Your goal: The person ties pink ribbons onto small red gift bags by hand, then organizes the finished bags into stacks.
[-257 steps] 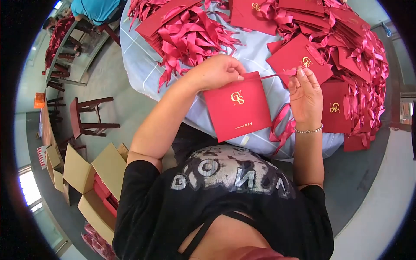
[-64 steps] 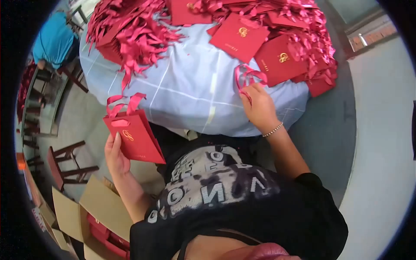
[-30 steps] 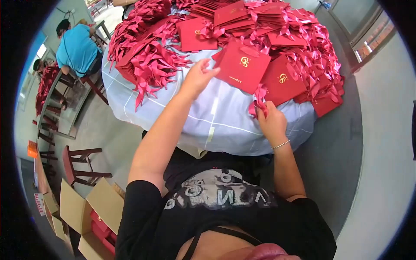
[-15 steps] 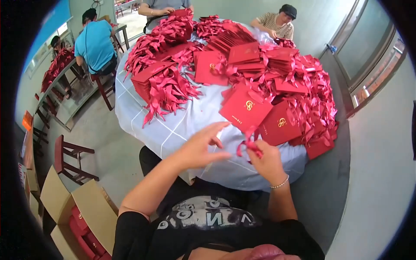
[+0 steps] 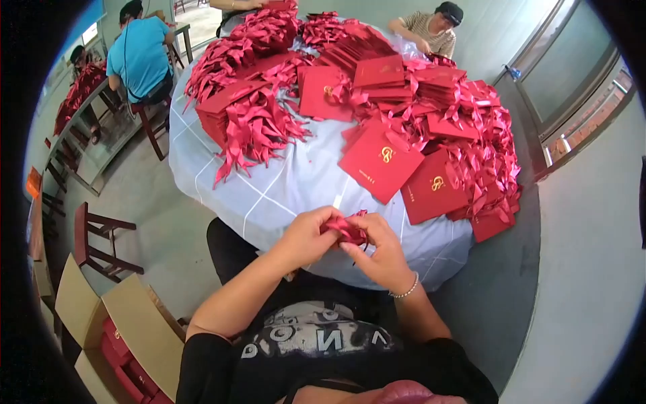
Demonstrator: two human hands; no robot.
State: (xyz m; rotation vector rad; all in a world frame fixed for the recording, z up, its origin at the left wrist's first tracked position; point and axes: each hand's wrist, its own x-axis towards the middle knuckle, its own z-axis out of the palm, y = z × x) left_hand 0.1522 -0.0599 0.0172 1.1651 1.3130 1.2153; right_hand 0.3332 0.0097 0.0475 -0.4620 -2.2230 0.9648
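Note:
A small bunch of dark red ribbon is gripped between my two hands, just off the near edge of the table. My left hand pinches its left side. On the other side, the thumb and fingers of my right hand close on it. Just beyond lies a flat red gift bag with a gold emblem. A second red bag lies to its right, with ribbon over its upper part.
Stacks of red bags with ribbons cover much of the white tablecloth. An open cardboard box with red items and a wooden stool stand left. Other people, one in a blue shirt, sit around the room.
My right hand has moved left and brought the ribbon to my left hand. My left hand has gone from open to pinching it. The view has shifted slightly.

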